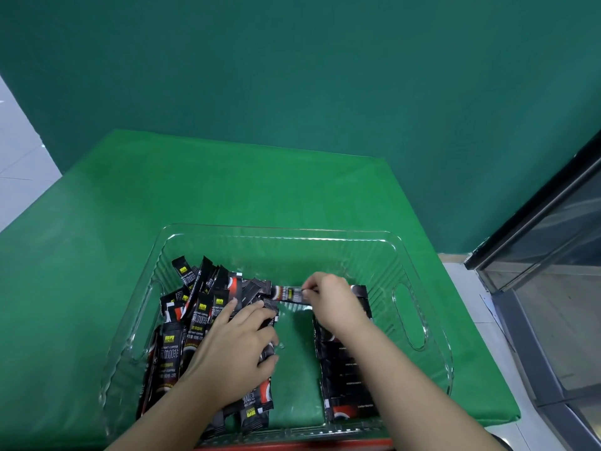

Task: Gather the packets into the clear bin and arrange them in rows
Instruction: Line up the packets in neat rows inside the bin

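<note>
A clear plastic bin [419, 262] stands on the green table. A loose heap of black coffee stick packets [195, 307] fills its left half. Along its right side, several packets lie stacked flat in a row [344, 372]. My right hand [335, 301] pinches one black-and-red packet [286, 293] by its end, holding it crosswise over the middle of the bin. My left hand [234, 349] lies on the heap, its fingers curled around packets at the heap's inner edge.
The green cloth-covered table [227, 190] extends behind and left of the bin. A dark glass-fronted cabinet [559, 242] stands at the right. White floor tiles [19, 157] show at the far left. A red edge [292, 445] runs under the bin's near rim.
</note>
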A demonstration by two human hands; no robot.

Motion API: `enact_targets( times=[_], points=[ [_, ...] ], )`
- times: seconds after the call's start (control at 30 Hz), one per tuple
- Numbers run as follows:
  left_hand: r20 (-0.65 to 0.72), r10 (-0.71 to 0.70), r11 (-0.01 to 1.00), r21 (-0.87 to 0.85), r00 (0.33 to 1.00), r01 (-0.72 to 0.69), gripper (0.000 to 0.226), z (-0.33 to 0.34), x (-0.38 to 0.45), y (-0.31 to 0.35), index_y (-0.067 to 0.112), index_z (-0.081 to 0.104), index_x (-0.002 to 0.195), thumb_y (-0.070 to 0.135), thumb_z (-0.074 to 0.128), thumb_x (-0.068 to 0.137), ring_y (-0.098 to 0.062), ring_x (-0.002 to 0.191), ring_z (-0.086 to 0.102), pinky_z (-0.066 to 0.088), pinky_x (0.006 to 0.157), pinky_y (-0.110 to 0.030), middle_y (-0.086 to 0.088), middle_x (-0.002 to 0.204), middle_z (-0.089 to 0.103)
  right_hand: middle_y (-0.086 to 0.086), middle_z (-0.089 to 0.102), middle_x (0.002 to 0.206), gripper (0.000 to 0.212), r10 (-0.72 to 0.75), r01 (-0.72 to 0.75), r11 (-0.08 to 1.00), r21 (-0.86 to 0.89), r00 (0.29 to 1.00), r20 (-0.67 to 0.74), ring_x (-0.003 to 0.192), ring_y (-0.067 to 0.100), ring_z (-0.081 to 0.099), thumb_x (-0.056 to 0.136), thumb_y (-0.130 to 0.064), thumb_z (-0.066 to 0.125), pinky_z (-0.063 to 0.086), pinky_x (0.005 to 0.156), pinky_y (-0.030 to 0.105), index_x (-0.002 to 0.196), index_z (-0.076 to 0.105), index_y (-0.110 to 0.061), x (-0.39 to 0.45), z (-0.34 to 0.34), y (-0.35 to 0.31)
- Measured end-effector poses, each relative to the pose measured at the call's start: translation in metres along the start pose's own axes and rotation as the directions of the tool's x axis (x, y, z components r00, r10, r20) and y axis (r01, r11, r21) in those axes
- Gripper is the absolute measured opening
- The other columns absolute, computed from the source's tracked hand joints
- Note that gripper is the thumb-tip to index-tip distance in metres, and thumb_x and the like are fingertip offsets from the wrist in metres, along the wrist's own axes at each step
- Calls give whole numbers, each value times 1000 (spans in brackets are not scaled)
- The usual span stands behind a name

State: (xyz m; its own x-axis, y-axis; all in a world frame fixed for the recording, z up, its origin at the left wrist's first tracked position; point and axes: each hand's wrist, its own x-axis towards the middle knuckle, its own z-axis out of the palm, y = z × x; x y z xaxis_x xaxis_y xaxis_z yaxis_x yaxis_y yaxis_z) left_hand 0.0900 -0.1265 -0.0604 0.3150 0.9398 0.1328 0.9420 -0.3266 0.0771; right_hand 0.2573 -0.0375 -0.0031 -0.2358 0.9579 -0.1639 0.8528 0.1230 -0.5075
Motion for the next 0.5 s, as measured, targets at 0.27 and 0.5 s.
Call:
enact_targets(
  times=[0.27, 0.5],
  points=[
    [-46, 14, 1000, 7, 999, -14, 11, 3, 1, -1, 43, 65, 71, 53, 64, 65, -8, 111, 61, 36, 99, -45, 16, 112, 66, 13, 64, 94, 22, 201, -174, 946, -273, 977, 75, 84, 26, 58, 89, 7, 46, 46, 69, 27, 102, 63, 1, -7, -40, 17],
    [-36, 15, 1000, 0, 999, -15, 12, 3, 1, 0, 44, 65, 71, 54, 63, 64, -8, 110, 62, 37, 98, -45, 16, 110, 67, 19, 33, 130, 52, 129, -132, 909, -396, 991, -34, 104, 29, 54, 80, 13, 47, 46, 84, 32, 129, 41, -3, -22, -28, 8]
  ],
)
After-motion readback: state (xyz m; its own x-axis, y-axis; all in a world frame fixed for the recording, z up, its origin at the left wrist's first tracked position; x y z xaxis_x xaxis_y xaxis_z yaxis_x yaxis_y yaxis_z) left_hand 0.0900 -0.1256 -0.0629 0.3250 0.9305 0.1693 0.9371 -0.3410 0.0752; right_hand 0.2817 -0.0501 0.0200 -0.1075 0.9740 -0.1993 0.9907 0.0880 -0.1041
